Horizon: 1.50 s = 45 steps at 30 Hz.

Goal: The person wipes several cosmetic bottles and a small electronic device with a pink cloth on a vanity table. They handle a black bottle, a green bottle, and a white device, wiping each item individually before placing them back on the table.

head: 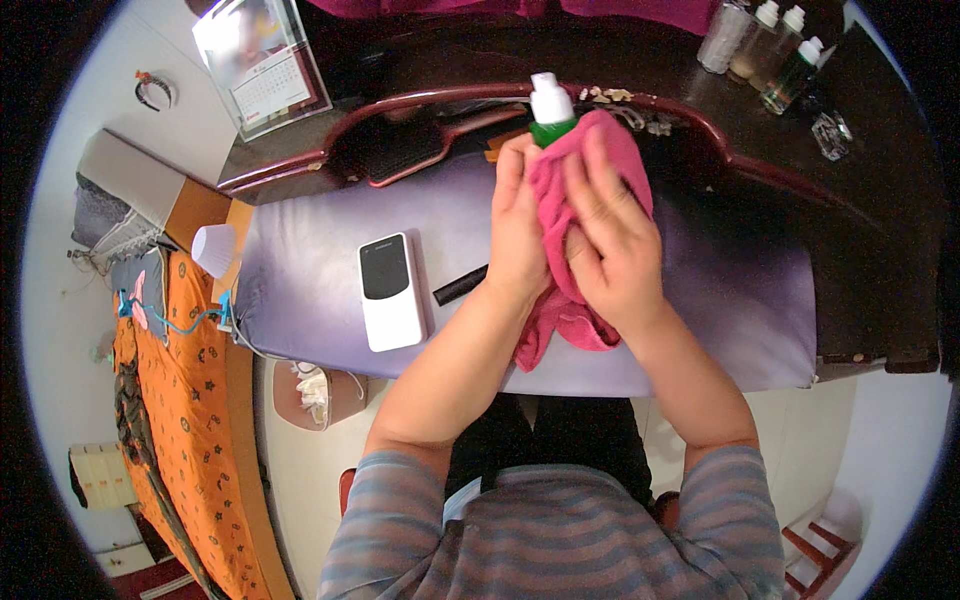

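Observation:
A green bottle with a white nozzle top is held above the table, tilted slightly. My left hand grips it from the left side. Folded over its right side and lower part is a pink cloth, which hides most of the bottle. My right hand presses the cloth against the bottle, fingers spread along it; they look slightly blurred. The cloth's loose end hangs down below my hands. Under my left wrist, a short black bar-shaped object lies on the purple table cover, partly hidden.
A white handheld device with a dark panel lies left of my arms. Behind are a paddle hairbrush, a framed calendar and several pump bottles on the dark wooden shelf. A waste bin stands below left.

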Motion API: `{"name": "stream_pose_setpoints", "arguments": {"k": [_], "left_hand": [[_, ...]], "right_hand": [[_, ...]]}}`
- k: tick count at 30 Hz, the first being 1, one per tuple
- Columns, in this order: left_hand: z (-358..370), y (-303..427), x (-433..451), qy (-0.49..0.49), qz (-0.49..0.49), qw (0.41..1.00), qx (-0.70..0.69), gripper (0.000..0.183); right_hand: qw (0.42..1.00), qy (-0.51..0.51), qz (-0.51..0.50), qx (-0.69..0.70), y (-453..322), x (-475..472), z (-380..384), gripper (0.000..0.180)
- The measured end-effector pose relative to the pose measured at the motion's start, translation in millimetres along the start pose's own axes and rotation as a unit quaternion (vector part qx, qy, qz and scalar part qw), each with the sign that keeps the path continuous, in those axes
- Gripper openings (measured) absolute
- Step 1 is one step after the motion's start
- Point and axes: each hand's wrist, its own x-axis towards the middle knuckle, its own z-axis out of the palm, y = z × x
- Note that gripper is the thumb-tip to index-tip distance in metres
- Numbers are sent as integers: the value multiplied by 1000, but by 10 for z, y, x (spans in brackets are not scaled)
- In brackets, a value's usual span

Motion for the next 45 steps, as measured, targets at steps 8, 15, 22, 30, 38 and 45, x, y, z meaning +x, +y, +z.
{"name": "stream_pose_setpoints", "arguments": {"k": [8, 15, 22, 30, 38, 45], "left_hand": [[-83, 304, 86, 1, -36, 991, -132, 44], [15, 180, 29, -13, -9, 997, -80, 37], [-16, 393, 117, -97, 24, 995, -18, 42], [-56, 199, 111, -143, 45, 985, 87, 44], [103, 88, 6, -97, 42, 989, 104, 38], [-192, 326, 171, 0, 61, 995, -83, 30]], "right_hand": [[999, -33, -3, 4, -86, -38, 97, 50], [992, 58, 103, 40, 1, -78, 213, 56], [907, 94, 265, 314, 229, -194, 224, 41], [923, 30, 350, 158, 180, -128, 51, 40], [995, 54, 57, -67, 134, -28, 114, 61], [990, -59, 73, -106, -8, 7, 212, 69]]}}
